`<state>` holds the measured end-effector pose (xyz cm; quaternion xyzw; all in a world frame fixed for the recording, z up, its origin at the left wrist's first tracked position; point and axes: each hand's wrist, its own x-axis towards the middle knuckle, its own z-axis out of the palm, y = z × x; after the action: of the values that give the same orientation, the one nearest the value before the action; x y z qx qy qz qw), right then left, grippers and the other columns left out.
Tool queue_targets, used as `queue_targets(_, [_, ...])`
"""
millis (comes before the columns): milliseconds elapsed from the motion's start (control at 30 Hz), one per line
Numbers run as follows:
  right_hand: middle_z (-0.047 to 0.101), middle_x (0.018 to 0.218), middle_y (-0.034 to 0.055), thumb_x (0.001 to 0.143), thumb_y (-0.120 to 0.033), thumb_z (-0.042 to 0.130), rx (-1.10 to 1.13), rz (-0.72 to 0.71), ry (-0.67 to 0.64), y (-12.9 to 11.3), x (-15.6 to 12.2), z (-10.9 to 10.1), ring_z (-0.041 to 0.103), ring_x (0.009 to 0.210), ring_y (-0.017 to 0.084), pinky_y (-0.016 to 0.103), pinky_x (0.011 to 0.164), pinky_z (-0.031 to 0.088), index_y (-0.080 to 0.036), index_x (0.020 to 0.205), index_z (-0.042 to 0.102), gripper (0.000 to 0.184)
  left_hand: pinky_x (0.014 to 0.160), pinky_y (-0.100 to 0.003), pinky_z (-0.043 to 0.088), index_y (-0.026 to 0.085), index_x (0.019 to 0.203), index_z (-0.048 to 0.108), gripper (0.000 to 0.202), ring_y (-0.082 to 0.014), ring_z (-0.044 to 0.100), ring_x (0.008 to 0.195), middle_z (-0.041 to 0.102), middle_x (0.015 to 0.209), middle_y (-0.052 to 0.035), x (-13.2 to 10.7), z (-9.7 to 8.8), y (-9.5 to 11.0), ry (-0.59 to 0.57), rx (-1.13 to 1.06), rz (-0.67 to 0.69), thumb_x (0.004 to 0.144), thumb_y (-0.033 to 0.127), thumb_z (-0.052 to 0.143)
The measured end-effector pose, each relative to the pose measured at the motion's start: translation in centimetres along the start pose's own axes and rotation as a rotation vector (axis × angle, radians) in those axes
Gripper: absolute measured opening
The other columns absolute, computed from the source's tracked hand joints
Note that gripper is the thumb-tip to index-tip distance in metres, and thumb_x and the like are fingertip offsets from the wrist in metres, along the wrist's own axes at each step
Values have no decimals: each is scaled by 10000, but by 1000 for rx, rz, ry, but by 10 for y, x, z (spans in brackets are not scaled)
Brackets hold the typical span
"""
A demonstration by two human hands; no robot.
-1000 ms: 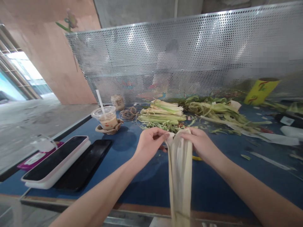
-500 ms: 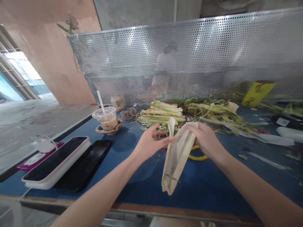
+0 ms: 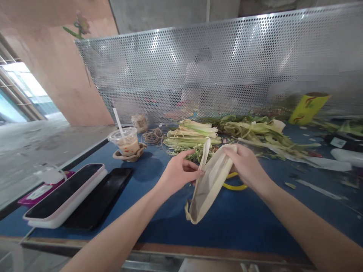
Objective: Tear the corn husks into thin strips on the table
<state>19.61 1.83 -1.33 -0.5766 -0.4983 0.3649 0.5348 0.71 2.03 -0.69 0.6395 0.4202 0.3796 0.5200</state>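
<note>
A pale, dried corn husk point(image 3: 211, 185) hangs in front of me over the blue table, spread into a shallow trough with its lower end tilted left. My right hand point(image 3: 245, 164) pinches its upper right edge. At the left edge, the thumb and fingers of my left hand point(image 3: 181, 170) hold the husk by a narrow curled strip. Behind my hands lie a stack of pale green stalks point(image 3: 193, 132) and some small green buds point(image 3: 198, 153). A yellow loop point(image 3: 235, 186) shows partly behind the husk and my right hand.
To the left are an iced drink cup point(image 3: 124, 141) in a cardboard holder, twine point(image 3: 153, 136), a black phone point(image 3: 99, 198) and a white-edged case point(image 3: 66, 194). Loose husks point(image 3: 255, 130) and a yellow roll point(image 3: 309, 108) sit at the back right, before a perforated metal panel point(image 3: 198, 68).
My left hand has closed on the husk's left edge and moved slightly left and down. The husk's lower end has swung left and up, and its trough looks wider.
</note>
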Motion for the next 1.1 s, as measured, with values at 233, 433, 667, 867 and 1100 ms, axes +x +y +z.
queue_targets(233, [591,655,29,698,-261,542,165,65,-12,-2,1,2,592,572,196,323,464,516,-190,746,546,86,619,-245,476,152,1182,487,596,-145,621,614,694,676,-24,0,-1,2,178,144,147,632,265,686])
queue_targets(433, [617,638,34,692,-223,551,282,108,11,-1,6,-2,606,582,210,344,490,530,-186,709,546,41,591,-263,502,136,1226,452,653,-136,602,554,691,675,-24,-4,-3,8,260,98,215,634,281,688])
queue_targets(667, [669,759,46,704,-183,525,338,105,122,2,19,-13,633,670,204,311,526,544,-182,730,572,53,501,-222,475,114,1106,568,516,-89,528,462,689,678,-35,-9,-9,23,303,132,242,633,281,691])
queue_targets(867, [620,593,14,694,-157,525,371,61,249,3,32,-22,608,551,179,289,444,524,-194,668,550,52,446,-204,428,117,1038,595,449,-62,475,418,674,647,-28,-6,-22,21,410,-4,366,628,264,703])
queue_targets(1100, [533,525,-44,678,-73,492,376,-31,501,5,57,-65,529,435,96,219,419,470,-190,679,488,117,424,-195,399,111,948,615,426,-123,585,554,680,662,-44,-1,-32,24,456,-207,333,570,260,743])
